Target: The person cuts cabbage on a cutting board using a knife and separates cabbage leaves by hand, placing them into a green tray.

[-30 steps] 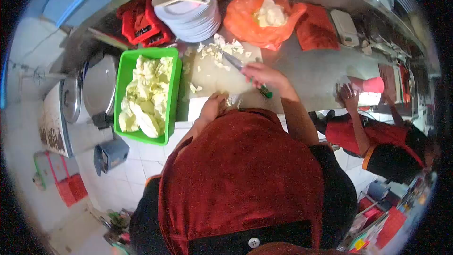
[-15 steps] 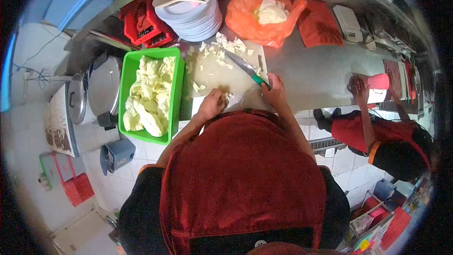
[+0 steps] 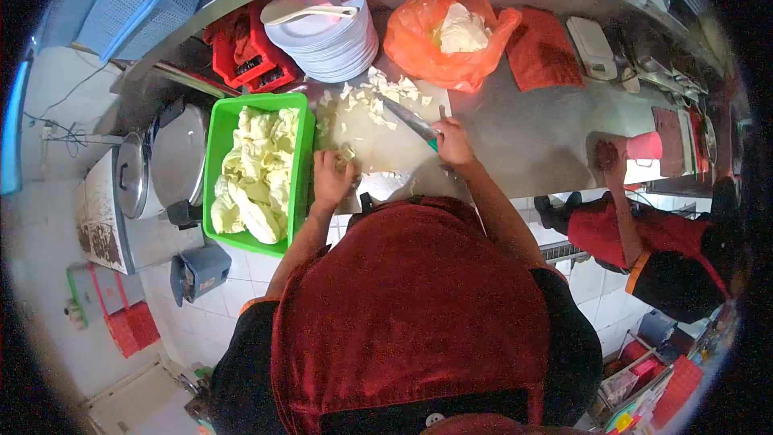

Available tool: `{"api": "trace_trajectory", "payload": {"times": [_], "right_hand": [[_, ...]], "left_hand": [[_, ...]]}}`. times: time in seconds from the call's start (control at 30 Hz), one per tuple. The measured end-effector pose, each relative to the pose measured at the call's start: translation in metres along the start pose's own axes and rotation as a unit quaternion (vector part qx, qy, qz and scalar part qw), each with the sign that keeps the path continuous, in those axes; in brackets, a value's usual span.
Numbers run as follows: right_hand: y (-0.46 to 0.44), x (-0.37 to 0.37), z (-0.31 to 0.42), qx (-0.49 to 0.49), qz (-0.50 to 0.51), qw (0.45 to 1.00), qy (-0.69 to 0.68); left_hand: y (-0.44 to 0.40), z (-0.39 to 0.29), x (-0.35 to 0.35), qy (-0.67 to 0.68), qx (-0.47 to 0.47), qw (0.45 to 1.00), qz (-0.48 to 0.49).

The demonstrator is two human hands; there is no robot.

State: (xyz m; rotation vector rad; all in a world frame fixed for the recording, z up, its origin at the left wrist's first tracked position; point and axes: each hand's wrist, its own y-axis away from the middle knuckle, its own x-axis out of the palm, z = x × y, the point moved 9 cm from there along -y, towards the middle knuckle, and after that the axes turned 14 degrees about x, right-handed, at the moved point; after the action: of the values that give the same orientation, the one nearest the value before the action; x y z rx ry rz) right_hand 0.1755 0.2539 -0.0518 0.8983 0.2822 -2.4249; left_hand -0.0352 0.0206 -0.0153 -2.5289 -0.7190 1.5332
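My right hand is closed round the green handle of a kitchen knife, whose blade lies across the white cutting board and points away to the left. At the board's left side my left hand has its fingers curled round small pale food pieces, partly hidden. Chopped pale pieces are scattered over the far part of the board. Beside my left hand stands a green basket filled with large, soft, pale yellow pieces.
Behind the board are a stack of white plates with a spoon on top, red trays and an orange plastic bag holding pale food. A red cloth and a scale lie farther right. Another person's hand is near a pink container.
My left hand has moved left and slightly away from me, toward the green basket's side. My right hand has shifted a little left, still on the knife handle.
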Motion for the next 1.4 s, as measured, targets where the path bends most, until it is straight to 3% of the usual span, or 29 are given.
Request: {"api": "trace_trajectory", "payload": {"times": [0.1,0.2,0.27,0.4,0.47,0.6,0.67,0.77,0.8,0.93,1.03,1.1,1.33,1.4], "right_hand": [[-0.011,0.008,0.000,-0.019,0.018,0.999,0.020],[-0.022,0.012,-0.004,0.021,0.050,0.997,0.047],[-0.029,0.004,0.012,-0.022,0.023,0.999,0.030],[-0.047,-0.003,0.035,-0.017,0.002,1.000,0.002],[-0.052,-0.010,0.068,-0.074,-0.011,0.990,0.120],[-0.072,0.011,0.075,-0.089,-0.032,0.985,0.146],[-0.080,0.021,0.096,-0.144,0.005,0.975,0.171],[-0.103,0.053,0.093,-0.095,0.089,0.978,0.163],[-0.110,0.065,0.088,-0.113,0.053,0.976,0.179],[-0.144,0.110,0.084,-0.100,0.067,0.985,0.126],[-0.149,0.119,0.099,-0.135,0.070,0.981,0.122],[-0.143,0.118,0.121,-0.221,0.068,0.959,0.165],[-0.141,0.120,0.114,-0.261,0.092,0.952,0.134],[-0.136,0.120,0.111,-0.298,0.064,0.935,0.181]], "left_hand": [[0.003,-0.005,0.004,-0.032,-0.001,0.999,-0.015],[-0.002,0.004,0.015,-0.041,-0.050,0.998,0.002],[-0.011,0.011,0.027,-0.036,-0.057,0.997,0.027],[-0.041,0.012,0.027,-0.025,-0.111,0.993,0.033],[-0.059,0.017,0.030,-0.026,-0.102,0.994,0.031],[-0.086,0.041,0.043,0.024,-0.079,0.997,-0.008],[-0.103,0.044,0.041,0.013,-0.064,0.998,-0.024],[-0.127,0.043,0.040,0.010,-0.057,0.998,-0.006],[-0.131,0.045,0.042,0.011,-0.058,0.998,-0.004],[-0.136,0.057,0.054,0.046,-0.072,0.996,-0.003],[-0.138,0.057,0.055,0.043,-0.054,0.998,-0.001],[-0.140,0.055,0.055,0.057,-0.048,0.997,-0.002],[-0.141,0.058,0.062,0.078,-0.071,0.994,0.041],[-0.140,0.064,0.071,0.084,-0.071,0.992,0.061]]}}
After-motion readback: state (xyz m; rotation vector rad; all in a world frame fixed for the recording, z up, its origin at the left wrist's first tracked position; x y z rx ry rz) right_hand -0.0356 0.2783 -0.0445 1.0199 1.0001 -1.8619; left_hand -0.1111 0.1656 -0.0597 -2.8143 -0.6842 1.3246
